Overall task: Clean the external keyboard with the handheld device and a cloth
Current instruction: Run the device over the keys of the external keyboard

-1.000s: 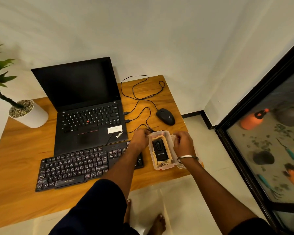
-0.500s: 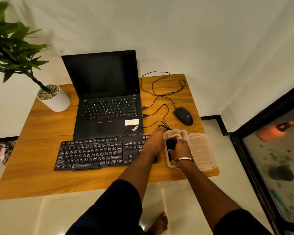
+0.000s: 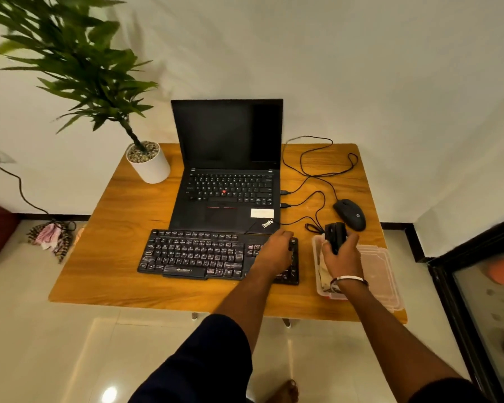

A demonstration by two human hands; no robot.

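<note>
Right hand [image 3: 341,254] lifted handheld device [image 3: 335,233] out of container [image 3: 320,283]; left hand [image 3: 277,251] shifted onto keyboard [image 3: 198,253].

1. My left hand [image 3: 275,251] covers the right end of the keyboard [image 3: 198,254].
2. My right hand [image 3: 340,254] hides the bottom of the black device [image 3: 335,233].
3. My wrist hides part of the box [image 3: 320,283], and the stuff inside is too small to tell.
4. The plant [image 3: 79,62] is cut off at the top.

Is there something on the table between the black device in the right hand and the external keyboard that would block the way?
Nothing visible blocks it. The right hand holds the handheld device above the plastic box; only bare table separates box and external keyboard, whose right end lies under the left hand.
</note>
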